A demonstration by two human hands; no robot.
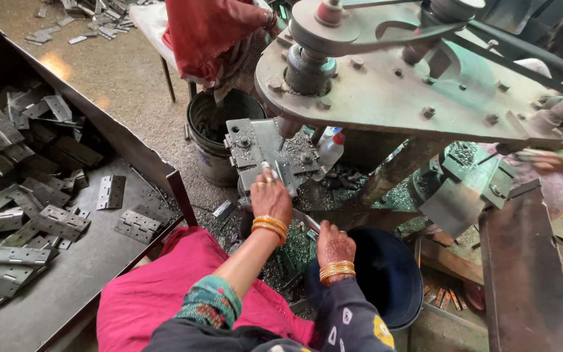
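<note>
At nine o'clock, a metal tray (109, 124) heaped with steel hinges (57, 221). Toward centre, left hand (270, 199) fingers pinched on a hinge (286, 176) lying on the drill jig (255, 146) at twelve. Just right, right hand (335, 244) curled at five — grip unclear — beside a dark bucket (389, 274).

I am in a small metal workshop. In front of me stands a heavy drilling machine (386, 85) with belt and pulleys, its steel plate worn and oily. On my left a big metal tray (92, 261) is full of grey hinges (60, 221). Metal shavings (294, 251) cover the ground under the machine. A dirty bucket (216, 140) and a dark blue tub (389, 274) stand near me on the rough concrete floor (125, 72), where more hinges lie scattered.
</note>
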